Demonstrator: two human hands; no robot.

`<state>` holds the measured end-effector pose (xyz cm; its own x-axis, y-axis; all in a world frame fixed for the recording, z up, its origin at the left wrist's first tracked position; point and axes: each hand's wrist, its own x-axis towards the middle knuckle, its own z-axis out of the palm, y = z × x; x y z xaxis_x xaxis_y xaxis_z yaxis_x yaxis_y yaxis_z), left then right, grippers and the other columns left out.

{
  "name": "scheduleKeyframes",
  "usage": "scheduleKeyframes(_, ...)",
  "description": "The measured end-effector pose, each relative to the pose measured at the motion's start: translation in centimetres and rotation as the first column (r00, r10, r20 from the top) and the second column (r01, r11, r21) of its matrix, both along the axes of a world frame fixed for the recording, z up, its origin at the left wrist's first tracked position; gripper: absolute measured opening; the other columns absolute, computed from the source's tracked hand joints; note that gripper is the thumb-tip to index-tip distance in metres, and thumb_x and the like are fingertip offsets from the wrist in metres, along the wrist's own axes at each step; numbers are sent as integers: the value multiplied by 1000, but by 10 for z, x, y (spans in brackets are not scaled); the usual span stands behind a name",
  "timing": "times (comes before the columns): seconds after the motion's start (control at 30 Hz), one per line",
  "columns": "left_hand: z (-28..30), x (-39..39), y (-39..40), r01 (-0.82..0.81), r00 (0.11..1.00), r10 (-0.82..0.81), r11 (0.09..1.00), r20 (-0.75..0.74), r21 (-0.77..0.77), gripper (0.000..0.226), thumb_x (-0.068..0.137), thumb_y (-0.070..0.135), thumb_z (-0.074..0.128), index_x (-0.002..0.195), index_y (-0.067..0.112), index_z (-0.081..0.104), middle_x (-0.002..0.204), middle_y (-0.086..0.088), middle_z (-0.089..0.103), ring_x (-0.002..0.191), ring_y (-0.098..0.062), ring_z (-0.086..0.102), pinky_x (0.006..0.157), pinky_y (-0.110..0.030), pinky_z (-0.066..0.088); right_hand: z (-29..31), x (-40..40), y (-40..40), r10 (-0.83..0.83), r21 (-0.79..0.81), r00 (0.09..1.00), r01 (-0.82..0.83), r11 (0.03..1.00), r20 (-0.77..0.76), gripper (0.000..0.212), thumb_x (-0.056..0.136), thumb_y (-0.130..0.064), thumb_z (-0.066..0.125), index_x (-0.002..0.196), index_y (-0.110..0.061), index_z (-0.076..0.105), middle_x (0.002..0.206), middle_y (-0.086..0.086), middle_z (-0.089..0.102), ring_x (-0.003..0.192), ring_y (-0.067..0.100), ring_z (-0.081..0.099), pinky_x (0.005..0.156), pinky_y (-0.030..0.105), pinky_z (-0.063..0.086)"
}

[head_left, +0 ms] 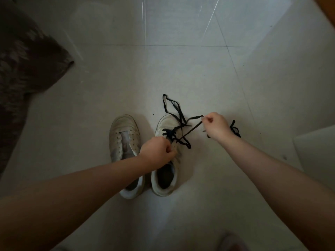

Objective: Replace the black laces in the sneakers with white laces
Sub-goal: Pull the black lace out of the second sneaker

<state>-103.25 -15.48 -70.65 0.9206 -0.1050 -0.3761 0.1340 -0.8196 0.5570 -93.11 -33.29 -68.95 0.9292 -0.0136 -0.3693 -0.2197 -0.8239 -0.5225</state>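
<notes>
Black flat lace hangs half-threaded in my right worn white sneaker; right hand pinches its strand, left hand grips the eyelet area. Tugging could knot the loops.

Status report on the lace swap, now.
Right hand pinches the black lace, pulling it off the right sneaker. Left hand grips at its eyelets. Left sneaker unlaced. Second black lace on floor. Nothing blocking.
</notes>
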Motion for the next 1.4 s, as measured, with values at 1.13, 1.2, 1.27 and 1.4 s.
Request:
scheduleKeyframes(1.13, 1, 0, 1, 47, 999, -47, 999, 20, 10, 35, 87, 34, 59, 57, 20, 46, 67, 0, 54, 63, -16, 49, 61, -30, 44, -10, -22, 21, 465, 141, 852, -443, 885, -241, 17, 81, -21, 70, 71, -20, 57, 66, -4, 50, 66, 14, 48, 63, 26, 34)
scheduleKeyframes(1.2, 1, 0, 2, 53, 998, -54, 998, 19, 19, 39, 88, 35, 59, 55, 21, 42, 63, 3, 50, 62, -15, 47, 60, -29, 44, 1, -17, 14, 603, -4, 758, -624, 782, -249, 13, 83, -25, 68, 75, -17, 62, 68, -6, 52, 72, 13, 51, 63, 25, 32)
scheduleKeyframes(1.27, 0, -1, 2, 51, 998, -51, 999, 27, 19, 41, 87, 34, 59, 53, 22, 40, 58, 6, 44, 60, -14, 47, 59, -28, 44, 11, -10, 3, 627, -121, 738, -666, 736, -252, 16, 82, -35, 69, 76, -22, 64, 69, -8, 55, 74, 12, 52, 63, 25, 35)
scheduleKeyframes(1.4, -1, -2, 1, 52, 997, -52, 998, 48, 21, 43, 88, 33, 58, 52, 22, 39, 54, 6, 41, 56, -13, 45, 55, -26, 41, 17, 1, -17, 595, -316, 799, -590, 743, -91, 27, 85, -46, 63, 87, -19, 70, 85, 2, 67, 86, 23, 60, 69, 30, 44)
